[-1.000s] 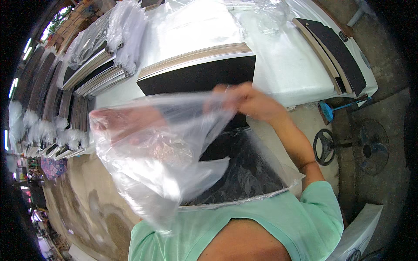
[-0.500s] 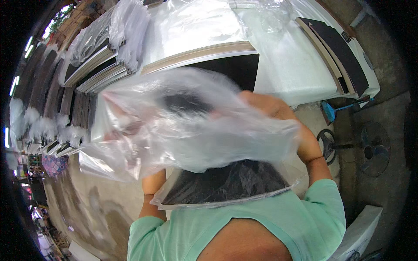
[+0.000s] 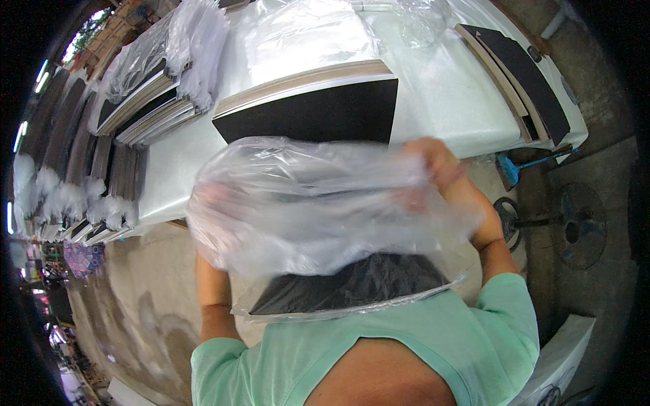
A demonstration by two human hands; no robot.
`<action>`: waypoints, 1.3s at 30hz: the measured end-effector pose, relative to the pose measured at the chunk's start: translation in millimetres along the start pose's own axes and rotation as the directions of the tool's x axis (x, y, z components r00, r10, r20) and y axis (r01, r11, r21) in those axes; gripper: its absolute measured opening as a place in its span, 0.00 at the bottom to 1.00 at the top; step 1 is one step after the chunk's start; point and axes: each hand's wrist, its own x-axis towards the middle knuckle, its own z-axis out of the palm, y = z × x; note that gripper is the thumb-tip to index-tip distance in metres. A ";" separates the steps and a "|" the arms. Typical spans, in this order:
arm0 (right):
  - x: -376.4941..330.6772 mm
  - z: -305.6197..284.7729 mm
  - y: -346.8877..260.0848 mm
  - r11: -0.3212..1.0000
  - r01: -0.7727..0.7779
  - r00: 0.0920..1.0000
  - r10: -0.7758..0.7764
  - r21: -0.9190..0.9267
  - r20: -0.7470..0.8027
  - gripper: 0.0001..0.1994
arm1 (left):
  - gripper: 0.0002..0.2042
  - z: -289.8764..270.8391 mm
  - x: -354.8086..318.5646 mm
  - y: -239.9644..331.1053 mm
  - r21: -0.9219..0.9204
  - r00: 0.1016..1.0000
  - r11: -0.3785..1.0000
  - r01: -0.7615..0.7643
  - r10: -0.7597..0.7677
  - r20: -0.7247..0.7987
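A clear plastic bag [image 3: 298, 230] billows in front of my chest, blurred by motion. The black panel [image 3: 352, 284] inside it shows at its lower end, close to my shirt. My right hand [image 3: 433, 166] is closed on the bag's upper right side, with some fingers showing blurred through the film. On the left, my left hand [image 3: 220, 196] lies behind the film; its fingers are smeared and veiled, so their grip does not show. Just beyond the bag, a stack of black-faced panels [image 3: 311, 111] with pale edges lies on the white-covered table [image 3: 433, 101].
Bagged panels [image 3: 152, 101] are piled at the table's left, with rows of more behind them. Other black panels [image 3: 518, 81] lie at the right end. Flat plastic film [image 3: 305, 40] covers the table's back. A blue broom [image 3: 509, 170] and a fan [image 3: 575, 230] stand right.
The bag has drawn down and in from the left, uncovering more of the panel stack. My left hand has moved slightly; my right hand has shifted a little to the right.
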 end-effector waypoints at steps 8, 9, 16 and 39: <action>1.8 17.2 -28.4 0.538 -0.227 0.618 -0.564 -0.811 -0.547 0.27 | 0.23 38.1 7.2 35.6 0.024 0.722 0.996 -0.086 0.079 -0.687; 9.0 19.3 -25.3 0.417 -0.262 0.590 -0.645 -0.870 -0.486 0.28 | 0.21 39.0 0.9 20.4 0.166 0.673 0.976 -0.140 0.217 -0.707; -3.3 58.1 -23.7 0.223 -0.245 0.501 -0.804 -0.944 -0.320 0.12 | 0.19 41.2 11.2 15.1 0.437 0.346 0.891 -0.119 0.450 -0.823; -49.8 -8.7 75.7 0.865 0.086 0.775 0.253 0.494 -0.579 0.20 | 0.33 94.0 -37.3 -232.6 0.582 0.744 0.725 0.368 0.146 -0.652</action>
